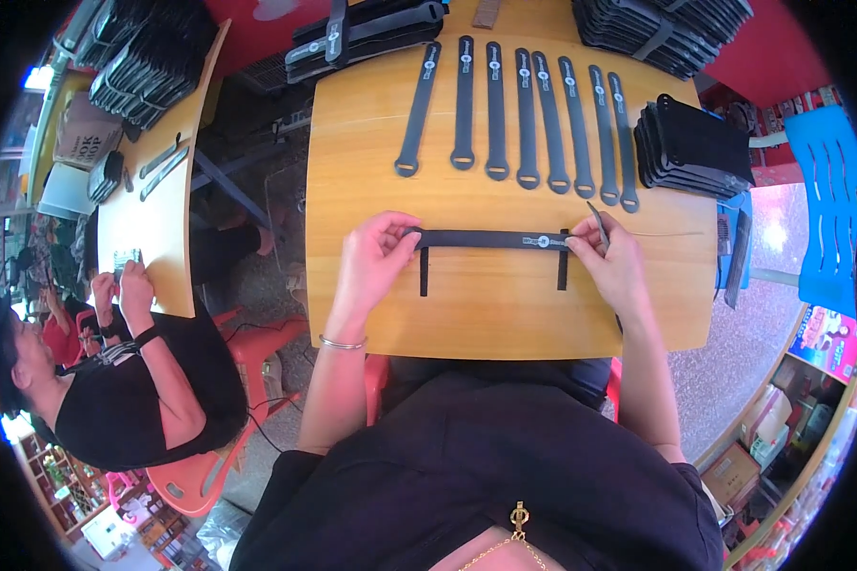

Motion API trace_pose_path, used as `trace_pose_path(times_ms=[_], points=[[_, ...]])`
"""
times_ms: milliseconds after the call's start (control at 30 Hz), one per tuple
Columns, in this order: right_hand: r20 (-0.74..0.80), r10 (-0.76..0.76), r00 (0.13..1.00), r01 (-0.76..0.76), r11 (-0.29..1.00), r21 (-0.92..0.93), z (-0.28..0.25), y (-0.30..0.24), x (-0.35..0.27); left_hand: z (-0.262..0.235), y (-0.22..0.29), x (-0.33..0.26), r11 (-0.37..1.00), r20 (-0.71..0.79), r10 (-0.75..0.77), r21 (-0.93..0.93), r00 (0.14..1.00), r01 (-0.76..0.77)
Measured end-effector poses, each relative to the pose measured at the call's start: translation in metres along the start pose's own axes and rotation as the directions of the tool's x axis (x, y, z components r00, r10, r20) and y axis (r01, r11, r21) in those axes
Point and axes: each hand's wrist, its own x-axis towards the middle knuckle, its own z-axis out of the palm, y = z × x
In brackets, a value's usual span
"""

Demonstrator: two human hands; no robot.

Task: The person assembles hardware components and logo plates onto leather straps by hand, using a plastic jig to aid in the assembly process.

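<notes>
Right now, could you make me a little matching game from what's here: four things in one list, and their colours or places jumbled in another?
Things:
1. Held strap
2. Bracelet
3. Pendant
4. Table

Colours or places:
A. gold, at the chest
B. tan, beneath the hands
C. dark, stretching from left hand to right hand
D. silver, round the left arm

Pairs: 1-C, 2-D, 3-A, 4-B
</notes>
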Motion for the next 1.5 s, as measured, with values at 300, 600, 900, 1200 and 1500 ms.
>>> trace_pose_path(times_ms=[300, 600, 900, 1200, 1500], points=[[-0.046, -0.044, 0.998, 0.041, 0.997, -0.071, 0.004, 0.006, -0.002, 0.004, -0.002, -0.002, 0.995, -0.06, 0.031, 0.097, 0.998, -0.025], [-0.066, -0.076, 0.995, 0.068, 0.991, -0.117, 0.005, 0.003, 0.001, 0.006, -0.002, 0.0, 0.989, -0.087, 0.057, 0.139, 0.995, -0.044], [-0.069, -0.077, 0.995, 0.069, 0.991, -0.115, 0.006, 0.005, 0.001, 0.006, -0.004, 0.001, 0.992, -0.091, 0.04, 0.126, 0.995, -0.028], [-0.065, -0.09, 0.994, 0.08, 0.986, -0.148, 0.004, 0.0, -0.001, 0.007, -0.01, 0.003, 0.992, -0.11, 0.033, 0.121, 0.993, -0.02], [-0.054, -0.064, 0.996, 0.055, 0.986, -0.156, 0.003, -0.002, -0.001, 0.007, -0.014, 0.005, 0.988, -0.117, 0.061, 0.146, 0.991, -0.044]])
